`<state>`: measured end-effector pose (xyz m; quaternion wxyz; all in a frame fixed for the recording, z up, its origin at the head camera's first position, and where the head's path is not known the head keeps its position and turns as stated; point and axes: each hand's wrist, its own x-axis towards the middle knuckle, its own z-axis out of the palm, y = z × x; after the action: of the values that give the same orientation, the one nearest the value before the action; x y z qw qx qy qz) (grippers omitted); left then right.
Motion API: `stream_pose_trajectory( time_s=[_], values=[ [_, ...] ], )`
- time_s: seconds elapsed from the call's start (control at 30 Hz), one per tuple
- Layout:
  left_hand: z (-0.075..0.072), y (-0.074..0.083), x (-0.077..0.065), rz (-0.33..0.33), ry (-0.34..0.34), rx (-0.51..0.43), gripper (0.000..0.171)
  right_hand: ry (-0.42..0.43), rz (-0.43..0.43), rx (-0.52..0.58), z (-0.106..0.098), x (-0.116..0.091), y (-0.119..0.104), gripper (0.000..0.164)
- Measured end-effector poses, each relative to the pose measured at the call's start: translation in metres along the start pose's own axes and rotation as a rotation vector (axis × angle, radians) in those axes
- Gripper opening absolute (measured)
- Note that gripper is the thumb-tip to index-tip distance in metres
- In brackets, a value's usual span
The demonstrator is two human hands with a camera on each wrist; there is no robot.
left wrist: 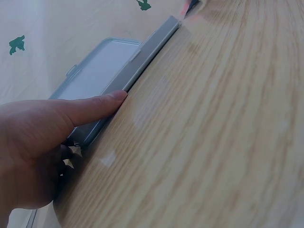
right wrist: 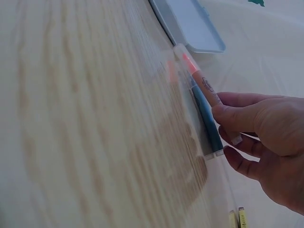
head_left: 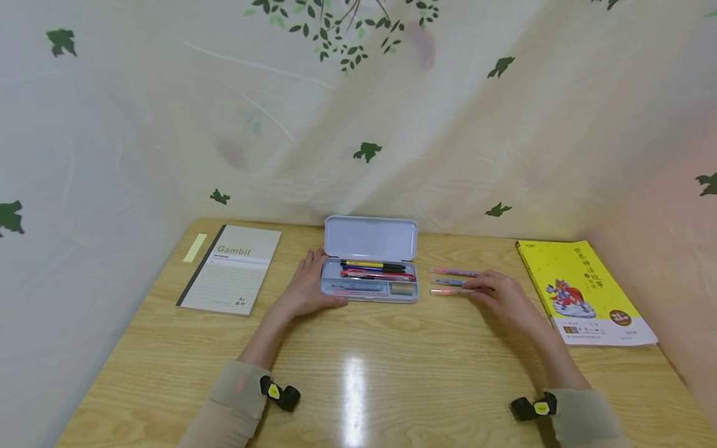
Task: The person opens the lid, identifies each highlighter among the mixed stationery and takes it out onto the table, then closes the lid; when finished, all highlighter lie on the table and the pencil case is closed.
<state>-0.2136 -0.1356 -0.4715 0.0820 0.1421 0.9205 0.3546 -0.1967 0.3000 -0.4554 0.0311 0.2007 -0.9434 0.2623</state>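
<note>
Pink highlighter [right wrist: 205, 85]: one, right of the open pencil case [head_left: 371, 238], alongside a blue pen [right wrist: 209, 118]; tip apparently just off the desk [head_left: 426, 361]. Handling, as judged: light pinch near the right end, shaft kept clear of its neighbour, case steadied throughout. Right grip [head_left: 498, 295]: thumb and fingers pinching the highlighter; forearm angled in from the near right, fingers directed left toward the case. Left grip [head_left: 308, 289]: clasping the case's left end, thumb laid along the front wall.

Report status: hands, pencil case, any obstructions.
Left hand holds pencil case, lid open. Right hand pinches nearest pink highlighter. No obstacle seen between highlighter and case.
</note>
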Motion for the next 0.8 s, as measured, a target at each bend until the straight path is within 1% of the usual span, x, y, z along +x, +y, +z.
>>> stream_pose_trajectory(
  time_s=[0.23, 0.5, 0.8],
  values=[
    [0.0003, 0.0001, 0.0004, -0.001, 0.001, 0.002, 0.103, -0.017, 0.021, 0.018, -0.0005, -0.0006, 0.0000, 0.019],
    [-0.0004, 0.0005, 0.0005, -0.006, -0.007, 0.002, 0.103, 0.005, -0.016, 0.011, -0.0010, 0.0008, 0.0016, 0.018],
    [0.0002, -0.0001, 0.0005, 0.004, -0.007, -0.001, 0.101, -0.004, -0.002, -0.003, -0.0017, 0.0005, 0.0026, 0.017]
  ],
)
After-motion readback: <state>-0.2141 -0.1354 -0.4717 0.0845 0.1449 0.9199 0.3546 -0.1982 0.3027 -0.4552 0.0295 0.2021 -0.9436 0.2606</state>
